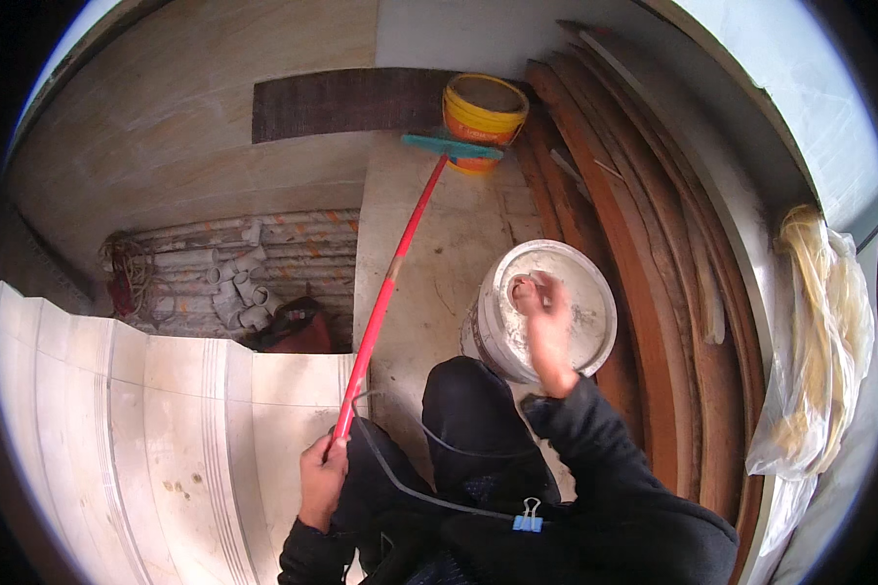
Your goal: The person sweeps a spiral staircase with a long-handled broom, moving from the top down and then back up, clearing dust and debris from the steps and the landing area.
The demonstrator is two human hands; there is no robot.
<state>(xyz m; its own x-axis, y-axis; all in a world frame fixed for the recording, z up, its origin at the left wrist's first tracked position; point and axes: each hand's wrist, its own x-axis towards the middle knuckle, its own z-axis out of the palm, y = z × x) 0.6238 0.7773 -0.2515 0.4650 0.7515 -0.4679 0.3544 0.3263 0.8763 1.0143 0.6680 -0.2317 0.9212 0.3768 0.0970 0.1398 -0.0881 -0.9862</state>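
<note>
My left hand grips the lower end of a red pole. The pole slants up and away to a teal crosswise head, a broom or squeegee, which lies in front of a yellow and orange bucket. My right hand is over the pale, dusty top of a white plastic bucket. Its fingers are curled and slightly blurred; whether they touch the top or hold something small cannot be told.
Long wooden planks lie along the right. Plastic pipes and fittings are stacked at the left behind pale stair steps. A clear plastic bag with yellowish fibre is at the far right. A dark panel lies beyond.
</note>
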